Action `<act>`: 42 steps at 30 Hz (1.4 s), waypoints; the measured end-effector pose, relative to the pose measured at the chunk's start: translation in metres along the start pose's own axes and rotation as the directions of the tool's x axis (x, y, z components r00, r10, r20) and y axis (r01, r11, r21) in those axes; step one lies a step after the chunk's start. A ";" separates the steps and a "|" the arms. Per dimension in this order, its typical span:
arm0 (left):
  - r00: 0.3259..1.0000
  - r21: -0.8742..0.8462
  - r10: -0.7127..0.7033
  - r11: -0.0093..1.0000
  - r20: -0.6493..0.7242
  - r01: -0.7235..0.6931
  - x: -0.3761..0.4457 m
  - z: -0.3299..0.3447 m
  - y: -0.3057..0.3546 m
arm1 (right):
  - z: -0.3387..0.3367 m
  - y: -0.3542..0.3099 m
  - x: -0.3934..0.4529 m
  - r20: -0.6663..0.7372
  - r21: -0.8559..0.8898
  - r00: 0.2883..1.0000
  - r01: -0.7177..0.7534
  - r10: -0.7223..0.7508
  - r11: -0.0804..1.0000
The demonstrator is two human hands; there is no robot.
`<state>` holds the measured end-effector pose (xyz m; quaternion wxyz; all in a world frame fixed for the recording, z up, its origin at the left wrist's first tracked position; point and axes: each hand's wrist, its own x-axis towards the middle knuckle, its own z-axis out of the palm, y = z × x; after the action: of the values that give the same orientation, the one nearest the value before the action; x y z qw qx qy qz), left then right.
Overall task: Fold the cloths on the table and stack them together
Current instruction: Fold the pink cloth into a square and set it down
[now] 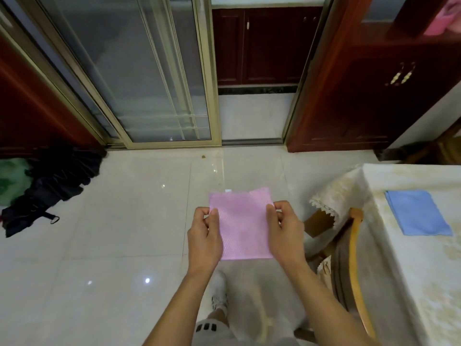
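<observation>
Midair, both hands' fingers (214, 213) pinch a square, waffle-textured pink cloth (243, 226) by its side edges.

- Pink, dimple-textured square cloth (243, 224): held up in the air over the floor, spread flat, pinched at its left and right edges.
- Blue, smooth folded cloth (417, 212): lies flat on the cream-covered desk (411, 270), well apart from the pink one.

Dim, soft indoor light. Small bright glints on glossy floor tiles (124, 221). Whole frame slightly soft; door frames (212, 71) bow at wide-angle edges.
</observation>
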<state>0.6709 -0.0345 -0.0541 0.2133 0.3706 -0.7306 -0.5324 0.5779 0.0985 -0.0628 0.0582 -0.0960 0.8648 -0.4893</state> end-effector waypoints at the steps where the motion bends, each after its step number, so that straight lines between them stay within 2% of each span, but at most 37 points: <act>1: 1.000 -0.007 -0.005 1.000 0.016 0.005 0.016 0.001 0.001 | 0.006 -0.005 0.011 -0.015 0.004 1.000 -0.010 0.010 1.000; 10: 0.991 0.004 0.034 0.999 0.130 -0.035 0.140 0.006 0.012 | 0.059 -0.037 0.095 -0.106 0.017 0.990 -0.088 0.089 0.996; 21: 0.957 0.051 0.055 0.996 0.286 -0.073 0.204 0.052 0.028 | 0.058 -0.032 0.146 -0.216 0.021 0.961 -0.170 0.171 0.985; 28: 0.910 0.056 0.103 0.989 0.402 -0.136 0.226 0.123 0.049 | 0.025 -0.002 0.186 -0.310 0.072 0.916 -0.244 0.254 0.967; 34: 0.837 0.041 0.154 0.978 0.525 -0.206 0.229 0.207 0.085 | -0.036 0.025 0.222 -0.429 0.154 0.840 -0.295 0.333 0.943; 42: 0.746 0.053 0.163 0.965 0.646 -0.257 0.223 0.315 0.129 | -0.110 0.069 0.267 -0.512 0.256 0.747 -0.340 0.425 0.905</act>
<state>0.2670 0.0096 -0.0597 -0.0142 0.0976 -0.8314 -0.5468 0.2884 0.1659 -0.0671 -0.0898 0.2346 0.8065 -0.5352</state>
